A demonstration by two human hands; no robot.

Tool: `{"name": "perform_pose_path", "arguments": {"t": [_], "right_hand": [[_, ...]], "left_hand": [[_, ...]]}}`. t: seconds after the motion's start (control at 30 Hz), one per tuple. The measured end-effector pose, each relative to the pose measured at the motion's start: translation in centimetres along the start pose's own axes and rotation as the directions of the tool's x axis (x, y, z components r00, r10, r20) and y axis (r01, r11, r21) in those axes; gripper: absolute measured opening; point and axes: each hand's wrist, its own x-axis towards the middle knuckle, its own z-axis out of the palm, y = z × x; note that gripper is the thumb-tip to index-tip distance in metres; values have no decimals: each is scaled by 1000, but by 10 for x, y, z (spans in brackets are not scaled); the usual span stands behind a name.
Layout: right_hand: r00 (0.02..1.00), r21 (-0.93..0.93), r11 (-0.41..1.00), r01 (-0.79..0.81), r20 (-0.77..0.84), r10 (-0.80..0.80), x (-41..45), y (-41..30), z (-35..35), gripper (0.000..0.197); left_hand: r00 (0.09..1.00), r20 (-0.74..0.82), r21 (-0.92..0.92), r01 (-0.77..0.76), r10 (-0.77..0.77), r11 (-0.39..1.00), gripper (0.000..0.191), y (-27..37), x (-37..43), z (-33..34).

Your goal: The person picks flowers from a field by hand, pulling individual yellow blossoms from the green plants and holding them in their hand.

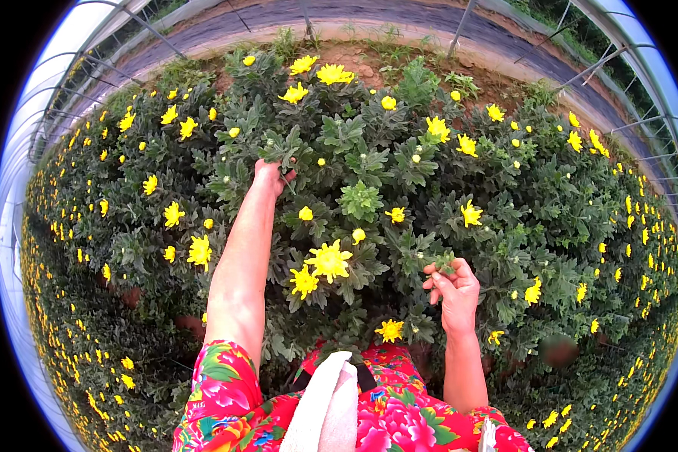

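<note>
Yellow chrysanthemum plants with dark green leaves spread before me. My left hand [273, 174] reaches into the foliage, at a leafy chrysanthemum stem [282, 146]; leaves cover part of its fingers, so its grip is unclear. At the right, my right hand [455, 285] is raised over the plants, thumb and fingertips closed on a small green leafy sprig [444, 262]. Between the hands are a pale green leafy shoot [360, 201], a round yellow bud [359, 235] and a large open yellow bloom [329, 260].
Dense flowering plants reach far to both sides. Bare reddish soil [353, 61] and weeds lie beyond the bed, along with metal greenhouse poles [463, 25] and a dark ground sheet [373, 14]. A white towel [322, 404] hangs down my front, over floral clothing.
</note>
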Motion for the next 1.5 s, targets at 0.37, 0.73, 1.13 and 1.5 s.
{"name": "perform_pose_path", "arguments": {"t": [0.37,0.73,1.13,1.5], "right_hand": [[952,-760,583,286,293,-86,121,67,88,23],[919,-804,539,252,373,126,208,144,131,46],[889,-892,-134,432,396,231,164,105,107,22],[873,-858,-160,488,482,76,74,-15,64,20]], "left_hand": [[961,-42,-318,-271,272,909,23,9,-51,-14],[859,-102,-17,-507,502,862,26,34,-155,-68],[637,-317,170,-691,703,703,29,-6,-372,-196],[859,-435,161,-223,272,962,23,-154,-437,-234]]}}
